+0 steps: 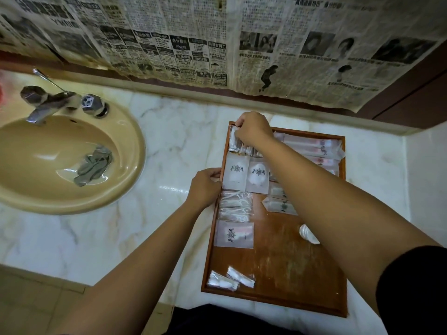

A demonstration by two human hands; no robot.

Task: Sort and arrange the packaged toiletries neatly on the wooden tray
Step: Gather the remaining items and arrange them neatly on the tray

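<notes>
While our right hand (pixel 252 130) reaches across to the tray's (pixel 285 262) far left corner, its fingertips pinch the top of a clear pack (pixel 234 143) of thin white sticks, which lies right in that corner. Our left hand (pixel 205 187) sits at the tray's left rim with fingers curled. They're right against the edge of a logo sachet (pixel 235 171), but we honestly can't tell if they grip the sachet, the rim, or just rest there.

The tray sits on the marble counter (pixel 169 153), right of the sink (pixel 72 201). Down the left side we've got a sort of column: the clear pack, then the logo sachet with a second sachet (pixel 258 174) beside it, then floss picks (pixel 235 205), then another logo sachet (pixel 234 234). There's a gap of bare wood, then two small clear packs (pixel 229 280) in the near left corner. Long toothbrush packs (pixel 314 147) lie along the far right side, partly under our right arm, and a few more sachets (pixel 280 205) sit loose and tilted in the middle. A white item (pixel 308 234) peeks out by the arm; we can't make out what it is.

A grey cloth (pixel 94 165) lies in the sink, below the tap (pixel 48 102). Old newspaper (pixel 217 44) covers the wall.
</notes>
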